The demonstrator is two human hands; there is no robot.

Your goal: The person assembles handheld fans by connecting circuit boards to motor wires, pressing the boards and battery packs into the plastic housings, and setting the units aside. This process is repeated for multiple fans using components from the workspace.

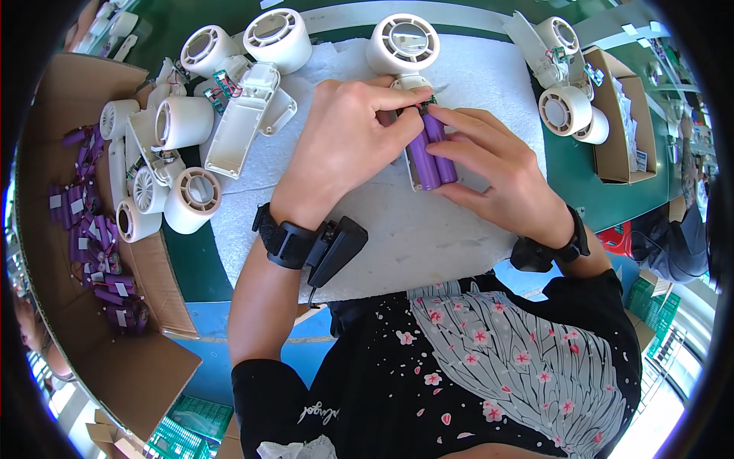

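Note:
A white handheld fan (404, 44) lies on the pale foam mat with its round head away from me and its handle open. Two purple battery cells (423, 162) sit side by side at the handle, tilted slightly along it. My left hand (344, 130) is closed at the fan's neck, thumb and forefinger by a small green circuit board (430, 101); their tips partly cover it and its wires. My right hand (493, 164) is closed around the purple cells, fingertips on their upper part and thumb near their lower end.
A foam mat (359, 260) covers the green table. More white fan parts (183, 122) crowd the left, others (566, 107) the right. A large cardboard box (153, 375) with several purple battery packs (88, 222) stands at left; a smaller box (627, 115) stands at far right.

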